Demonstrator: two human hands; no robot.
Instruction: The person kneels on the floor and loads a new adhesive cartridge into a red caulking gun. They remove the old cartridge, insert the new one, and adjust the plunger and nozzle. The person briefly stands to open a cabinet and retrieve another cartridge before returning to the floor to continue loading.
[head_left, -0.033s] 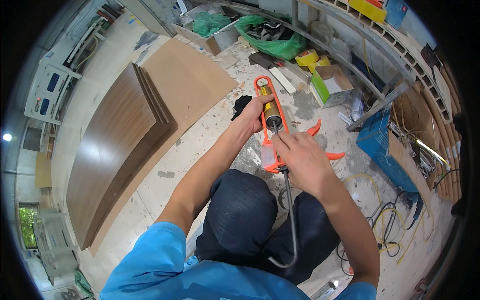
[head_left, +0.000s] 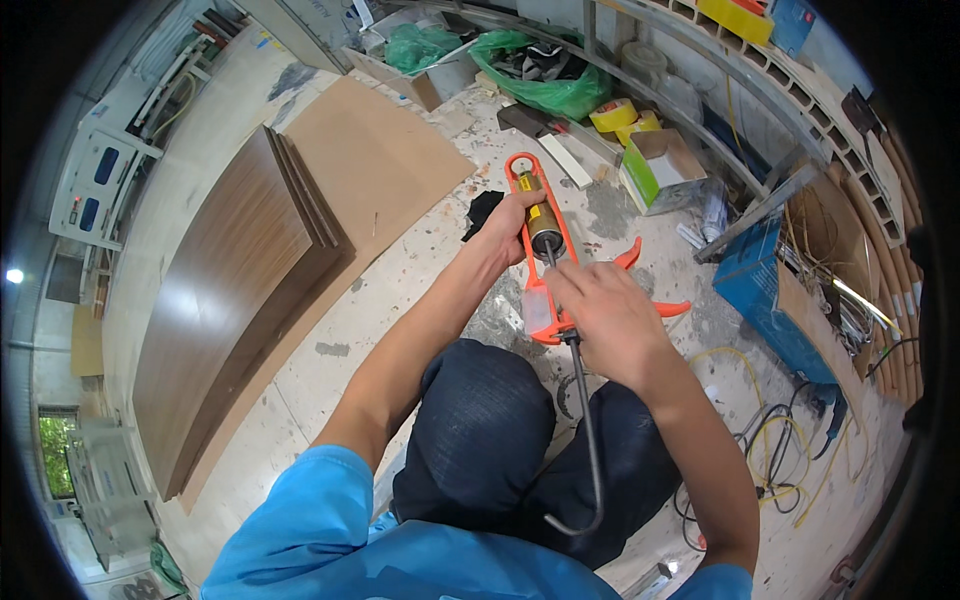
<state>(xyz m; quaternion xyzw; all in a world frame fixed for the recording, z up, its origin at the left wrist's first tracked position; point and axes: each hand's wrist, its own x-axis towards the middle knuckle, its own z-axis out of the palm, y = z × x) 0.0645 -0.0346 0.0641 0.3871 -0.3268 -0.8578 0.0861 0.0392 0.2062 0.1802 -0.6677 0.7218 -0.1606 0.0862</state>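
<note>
An orange caulking gun point(head_left: 572, 258) lies between my hands, above my knees. In its frame sits a brown sealant cartridge point(head_left: 543, 222) with a yellow label. My left hand point(head_left: 513, 222) is wrapped round the cartridge and the frame's left side, thumb on top. Over the handle end, my right hand point(head_left: 603, 305) is closed, its fingertips at the thin rod just behind the cartridge; the palm side is hidden. The gun's long metal rod point(head_left: 590, 430) runs back over my legs to a hooked end. The orange handle and trigger stick out right of my right hand.
Brown wood-look panels point(head_left: 230, 290) lie stacked on a cardboard sheet point(head_left: 385, 150) to the left. At right are a blue box point(head_left: 748, 295), tangled cables point(head_left: 775, 455) and a metal rack point(head_left: 765, 210). A green-and-white carton point(head_left: 655, 185) and yellow tape rolls point(head_left: 612, 116) sit ahead.
The rod's hooked end has shifted slightly to the right. My hands keep nearly the same places on the caulking gun.
</note>
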